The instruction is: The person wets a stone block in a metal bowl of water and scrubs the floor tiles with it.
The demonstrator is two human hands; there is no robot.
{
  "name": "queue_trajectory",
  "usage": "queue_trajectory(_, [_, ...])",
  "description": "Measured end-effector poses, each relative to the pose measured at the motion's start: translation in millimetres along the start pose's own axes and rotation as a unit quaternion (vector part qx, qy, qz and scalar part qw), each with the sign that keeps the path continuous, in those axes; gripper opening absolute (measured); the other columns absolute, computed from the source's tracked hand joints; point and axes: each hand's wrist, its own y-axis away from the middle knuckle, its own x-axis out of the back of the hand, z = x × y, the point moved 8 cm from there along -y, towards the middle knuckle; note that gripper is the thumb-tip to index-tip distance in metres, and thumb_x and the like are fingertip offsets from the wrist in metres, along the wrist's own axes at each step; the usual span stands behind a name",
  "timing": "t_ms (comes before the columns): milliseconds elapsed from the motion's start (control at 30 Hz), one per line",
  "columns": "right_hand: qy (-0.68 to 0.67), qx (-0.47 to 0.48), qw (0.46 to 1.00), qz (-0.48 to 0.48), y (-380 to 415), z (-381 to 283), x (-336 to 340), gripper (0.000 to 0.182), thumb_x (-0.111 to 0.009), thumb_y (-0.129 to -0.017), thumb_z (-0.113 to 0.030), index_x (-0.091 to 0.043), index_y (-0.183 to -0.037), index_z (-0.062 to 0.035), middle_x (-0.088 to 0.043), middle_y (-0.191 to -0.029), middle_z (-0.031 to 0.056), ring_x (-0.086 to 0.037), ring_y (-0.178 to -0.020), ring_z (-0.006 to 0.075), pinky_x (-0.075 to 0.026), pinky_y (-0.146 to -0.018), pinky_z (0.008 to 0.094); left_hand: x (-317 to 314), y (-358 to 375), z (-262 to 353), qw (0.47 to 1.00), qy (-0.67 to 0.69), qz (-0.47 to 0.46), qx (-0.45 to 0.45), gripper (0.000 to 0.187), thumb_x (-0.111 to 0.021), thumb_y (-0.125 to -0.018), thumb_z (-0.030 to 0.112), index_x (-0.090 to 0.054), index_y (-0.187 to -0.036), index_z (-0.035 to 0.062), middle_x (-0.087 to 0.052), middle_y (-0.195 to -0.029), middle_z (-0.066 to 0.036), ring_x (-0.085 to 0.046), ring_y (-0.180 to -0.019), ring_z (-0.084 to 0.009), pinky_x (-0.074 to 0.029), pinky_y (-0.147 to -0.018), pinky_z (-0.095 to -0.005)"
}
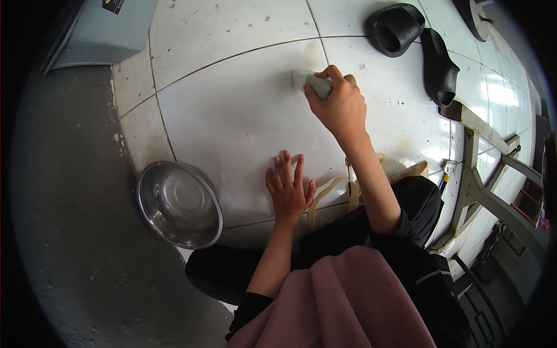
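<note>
My right hand is closed around a pale grey-green block, pressed to the white floor tile near a grout line. Whether the block is stone, sponge or folded cloth I cannot make out. Closer to my body, my left hand rests palm down on the same tile, fingers spread, holding nothing. To its left stands a shiny steel bowl with no contents visible, at the edge between tile and grey floor. Beige straps lie by my knees, right of my left hand.
Black slippers lie on the tiles at the upper right. A pale wooden frame, like furniture legs, stands along the right side. At the upper left sits a grey-blue plastic container. Dark grey floor stretches along the left.
</note>
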Motion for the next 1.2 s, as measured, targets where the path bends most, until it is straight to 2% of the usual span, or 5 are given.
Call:
queue_trajectory(167, [-0.025, 0.001, 1.000, -0.013, 63, 7, 8, 0.030, -0.075, -0.073, -0.029, -0.066, -0.097, -0.0127, -0.060, -0.083, 0.0199, -0.064, -0.062, 0.0365, -0.054, -0.057, 0.0434, -1, -1, -2, 1.000, 0.005, -0.014, 0.006, 0.062, -0.051, -0.086, 0.041, -0.044, -0.141, 0.0145, -0.032, -0.150, -0.015, -0.032, -0.135, -0.0352, -0.024, -0.108, -0.0558])
queue_trajectory(333, [-0.173, -0.046, 0.982, -0.067, -36, 21, 3, 0.035, -0.076, -0.072, -0.035, -0.069, -0.093, -0.0071, -0.068, -0.081, 0.0178, -0.069, -0.072, 0.0290, -0.054, -0.068, 0.0370, 0, -1, -1, 1.000, 0.012, -0.003, 0.003, 0.063, -0.052, -0.085, 0.041, -0.043, -0.142, 0.0150, -0.033, -0.150, -0.015, -0.032, -0.135, -0.0353, -0.023, -0.108, -0.0553])
queue_trajectory(400, [-0.126, -0.018, 0.992, 0.002, -73, 22, 24, 0.038, -0.075, -0.072, -0.038, -0.070, -0.092, -0.0058, -0.071, -0.081, 0.0144, -0.070, -0.076, 0.0254, -0.054, -0.071, 0.0344, -2, -1, -3, 1.000, 0.008, -0.011, 0.009, 0.063, -0.052, -0.085, 0.041, -0.044, -0.142, 0.0151, -0.034, -0.150, -0.015, -0.033, -0.134, -0.0354, -0.023, -0.108, -0.0550])
queue_trajectory(600, [-0.050, -0.006, 0.998, -0.024, -108, 42, 12, 0.041, -0.073, -0.073, -0.041, -0.070, -0.097, -0.0080, -0.072, -0.087, 0.0127, -0.071, -0.080, 0.0274, -0.055, -0.074, 0.0360, -2, 0, -3, 1.000, -0.008, -0.004, 0.008, 0.063, -0.051, -0.085, 0.042, -0.044, -0.142, 0.0165, -0.033, -0.151, -0.014, -0.033, -0.135, -0.0344, -0.023, -0.109, -0.0536])
queue_trajectory(1200, [0.007, 0.005, 0.996, -0.089, -43, 4, 7, 0.033, -0.073, -0.078, -0.031, -0.067, -0.097, -0.0044, -0.071, -0.083, 0.0183, -0.071, -0.078, 0.0309, -0.056, -0.074, 0.0364, -2, 0, -3, 1.000, 0.007, -0.010, 0.011, 0.063, -0.053, -0.085, 0.041, -0.043, -0.142, 0.0162, -0.033, -0.150, -0.015, -0.032, -0.135, -0.0338, -0.022, -0.109, -0.0544])
